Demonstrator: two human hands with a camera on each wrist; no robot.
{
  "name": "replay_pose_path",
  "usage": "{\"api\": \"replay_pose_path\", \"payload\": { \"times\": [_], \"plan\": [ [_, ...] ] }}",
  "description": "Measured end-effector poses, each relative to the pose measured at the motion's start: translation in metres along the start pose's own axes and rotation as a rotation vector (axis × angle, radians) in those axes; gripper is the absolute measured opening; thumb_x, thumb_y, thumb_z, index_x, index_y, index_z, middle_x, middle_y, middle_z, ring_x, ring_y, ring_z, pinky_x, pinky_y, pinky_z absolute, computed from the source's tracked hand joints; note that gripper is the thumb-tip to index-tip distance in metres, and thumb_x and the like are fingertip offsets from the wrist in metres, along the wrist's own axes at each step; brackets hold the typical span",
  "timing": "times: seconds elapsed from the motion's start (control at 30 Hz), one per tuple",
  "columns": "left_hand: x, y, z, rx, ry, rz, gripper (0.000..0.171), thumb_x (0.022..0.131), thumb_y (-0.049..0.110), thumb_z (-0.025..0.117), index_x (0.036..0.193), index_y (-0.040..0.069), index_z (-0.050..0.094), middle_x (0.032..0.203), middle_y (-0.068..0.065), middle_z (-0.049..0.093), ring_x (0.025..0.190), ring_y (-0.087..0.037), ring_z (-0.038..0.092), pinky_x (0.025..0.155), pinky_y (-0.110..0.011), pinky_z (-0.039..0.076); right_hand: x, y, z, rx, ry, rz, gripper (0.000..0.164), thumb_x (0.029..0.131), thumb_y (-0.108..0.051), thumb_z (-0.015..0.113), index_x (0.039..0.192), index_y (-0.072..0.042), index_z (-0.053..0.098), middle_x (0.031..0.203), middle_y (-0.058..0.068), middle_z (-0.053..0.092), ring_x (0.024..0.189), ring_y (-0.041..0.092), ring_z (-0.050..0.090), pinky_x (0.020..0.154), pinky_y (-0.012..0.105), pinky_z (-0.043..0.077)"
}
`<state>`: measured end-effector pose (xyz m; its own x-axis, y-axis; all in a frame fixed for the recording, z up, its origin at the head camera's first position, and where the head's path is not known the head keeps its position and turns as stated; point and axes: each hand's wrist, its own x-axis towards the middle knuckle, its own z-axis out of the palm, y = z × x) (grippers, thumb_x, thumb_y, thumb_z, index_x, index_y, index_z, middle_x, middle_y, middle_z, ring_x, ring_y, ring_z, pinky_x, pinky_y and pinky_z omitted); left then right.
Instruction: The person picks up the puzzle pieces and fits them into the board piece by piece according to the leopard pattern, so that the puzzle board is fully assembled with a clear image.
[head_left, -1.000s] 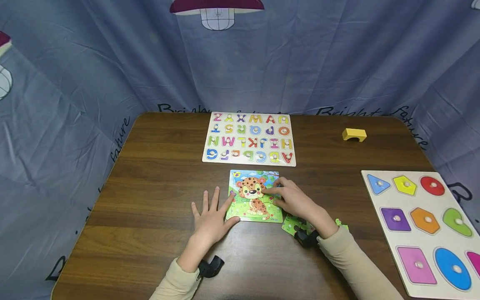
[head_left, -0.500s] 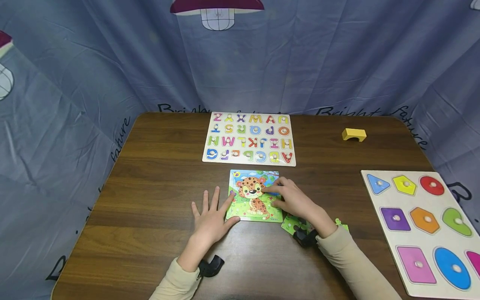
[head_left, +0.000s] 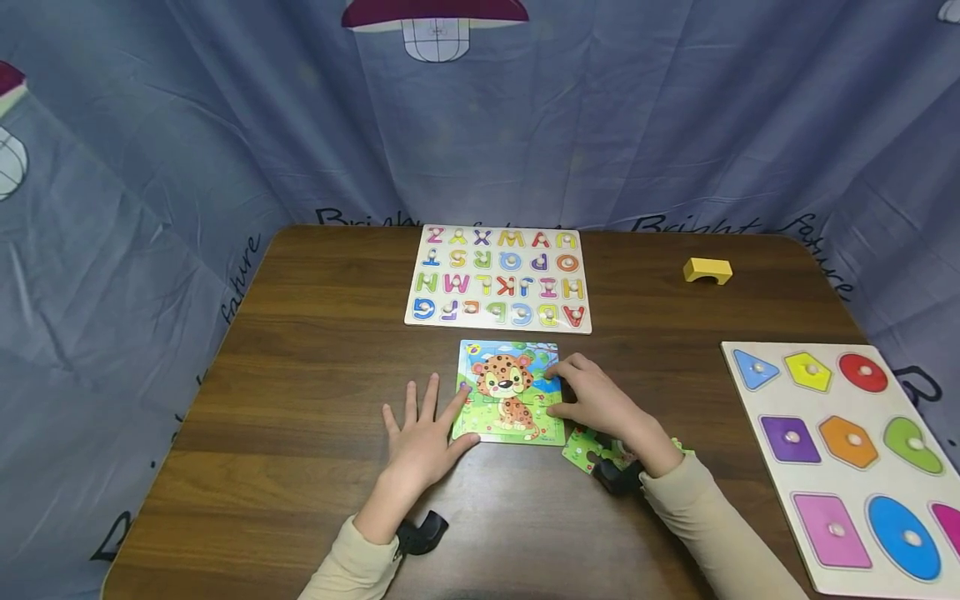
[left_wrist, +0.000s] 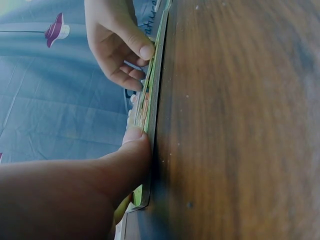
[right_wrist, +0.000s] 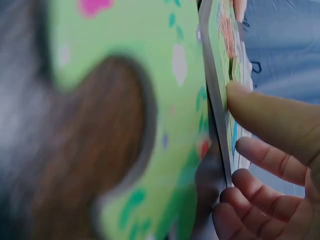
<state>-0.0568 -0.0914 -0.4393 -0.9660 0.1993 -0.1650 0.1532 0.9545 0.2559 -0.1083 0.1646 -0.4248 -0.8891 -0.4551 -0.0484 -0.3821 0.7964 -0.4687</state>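
Note:
A square jigsaw puzzle (head_left: 506,408) with a cartoon leopard lies on the table in front of the person. The left hand (head_left: 422,446) rests flat along its left side, fingers spread; in the left wrist view its thumb (left_wrist: 132,150) lies against the puzzle's edge. Over the puzzle's right side is the right hand (head_left: 596,400), thumb and bent fingers apart, fingertips right at the surface. In the right wrist view that thumb (right_wrist: 250,102) touches the picture while the other fingers reach down by the rim. Loose green puzzle pieces (head_left: 579,450) lie below the right wrist, partly hidden by it.
Beyond the puzzle lies a white alphabet peg board (head_left: 498,298). A larger board with coloured knobbed shapes (head_left: 813,417) lies at the right. A yellow arch block (head_left: 707,270) stands near the table's (head_left: 300,350) back right. A blue printed curtain (head_left: 480,142) hangs behind.
The right hand has drawn back slightly to the right, its index fingertip moving from beside the leopard's face toward the puzzle's right edge. The left hand has stayed in place.

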Motion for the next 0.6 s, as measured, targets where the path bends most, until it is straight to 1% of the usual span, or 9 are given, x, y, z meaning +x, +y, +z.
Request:
{"api": "replay_pose_path", "payload": {
  "times": [0.2, 0.4, 0.6],
  "plan": [
    [0.0007, -0.0003, 0.0014, -0.001, 0.002, -0.002, 0.065, 0.078, 0.064, 0.038, 0.136, 0.037, 0.024, 0.144, -0.009, 0.008, 0.127, -0.039, 0.001, 0.090, -0.065, 0.001, 0.0037, -0.0035, -0.0007, -0.050, -0.014, 0.018, 0.042, 0.069, -0.027, 0.073, 0.102, -0.007, 0.058, 0.099, 0.007, 0.047, 0.090, 0.023, 0.044, 0.080, 0.039, 0.039],
    [0.0009, -0.0003, 0.0016, -0.004, 0.012, 0.003, 0.065, 0.078, 0.064, 0.038, 0.136, 0.037, 0.024, 0.144, -0.009, 0.009, 0.127, -0.039, 0.001, 0.090, -0.065, 0.001, 0.0053, -0.0025, -0.0023, -0.047, -0.014, -0.003, 0.040, 0.069, -0.026, 0.073, 0.101, -0.006, 0.059, 0.097, 0.008, 0.048, 0.086, 0.021, 0.045, 0.077, 0.038, 0.040],
    [0.0006, -0.0001, 0.0015, -0.003, 0.012, 0.005, 0.066, 0.078, 0.065, 0.038, 0.136, 0.037, 0.023, 0.144, -0.009, 0.009, 0.127, -0.039, 0.001, 0.090, -0.065, 0.002, 0.0063, -0.0028, -0.0022, -0.047, -0.006, -0.011, 0.039, 0.070, -0.024, 0.072, 0.101, -0.005, 0.059, 0.097, 0.008, 0.048, 0.087, 0.021, 0.046, 0.078, 0.038, 0.040]
  ]
}}
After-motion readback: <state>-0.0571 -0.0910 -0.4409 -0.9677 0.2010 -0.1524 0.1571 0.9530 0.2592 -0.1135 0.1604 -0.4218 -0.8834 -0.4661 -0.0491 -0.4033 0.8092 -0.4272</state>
